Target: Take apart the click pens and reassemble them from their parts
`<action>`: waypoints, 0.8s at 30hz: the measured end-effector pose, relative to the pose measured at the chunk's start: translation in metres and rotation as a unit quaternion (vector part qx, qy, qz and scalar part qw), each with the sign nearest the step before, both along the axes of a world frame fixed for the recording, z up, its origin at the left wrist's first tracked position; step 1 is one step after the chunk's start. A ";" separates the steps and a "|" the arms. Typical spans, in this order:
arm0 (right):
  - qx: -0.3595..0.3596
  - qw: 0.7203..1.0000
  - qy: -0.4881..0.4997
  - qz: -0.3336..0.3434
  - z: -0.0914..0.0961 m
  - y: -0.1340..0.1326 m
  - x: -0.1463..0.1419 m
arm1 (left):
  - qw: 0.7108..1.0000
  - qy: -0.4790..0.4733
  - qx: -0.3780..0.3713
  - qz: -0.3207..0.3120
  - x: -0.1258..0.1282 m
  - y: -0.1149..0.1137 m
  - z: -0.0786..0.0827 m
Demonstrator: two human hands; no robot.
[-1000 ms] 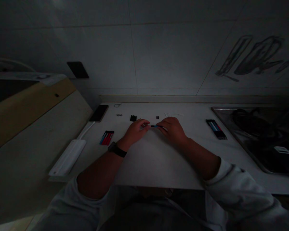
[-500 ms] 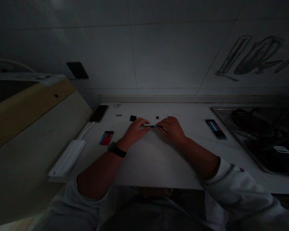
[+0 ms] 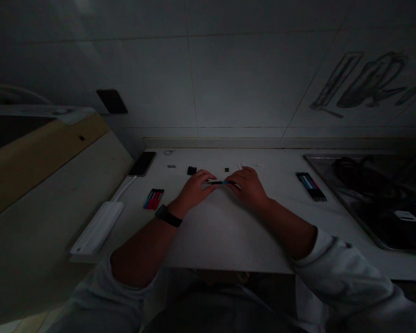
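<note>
My left hand [image 3: 194,188] and my right hand [image 3: 247,186] rest close together on the white countertop [image 3: 222,231], fingers pinched. Between them they hold a thin pen [image 3: 220,182] with a blue middle part, lying level just above the surface. The left hand grips its left end, the right hand its right end. A dark watch [image 3: 168,215] sits on my left wrist. The light is dim and the fingertips are hard to make out.
Red and blue pens [image 3: 154,198] lie left of my hands; more pens [image 3: 311,186] lie to the right. Small black parts [image 3: 192,170], white sticks [image 3: 244,165], a phone [image 3: 143,163] and a white power strip [image 3: 97,228] also lie on the counter. A steel sink [image 3: 377,194] is at right.
The visible length of pen between my hands has grown slightly, and both hands have edged a little farther away. Nothing else has moved.
</note>
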State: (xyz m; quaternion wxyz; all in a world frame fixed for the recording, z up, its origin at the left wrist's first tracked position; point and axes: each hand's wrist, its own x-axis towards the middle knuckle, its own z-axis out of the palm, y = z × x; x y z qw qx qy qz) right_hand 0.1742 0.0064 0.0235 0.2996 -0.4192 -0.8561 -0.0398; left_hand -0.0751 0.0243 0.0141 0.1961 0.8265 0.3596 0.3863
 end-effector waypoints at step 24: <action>0.007 1.000 -0.006 -0.014 -0.002 -0.001 -0.001 | 1.000 0.009 0.008 -0.006 0.001 0.002 -0.002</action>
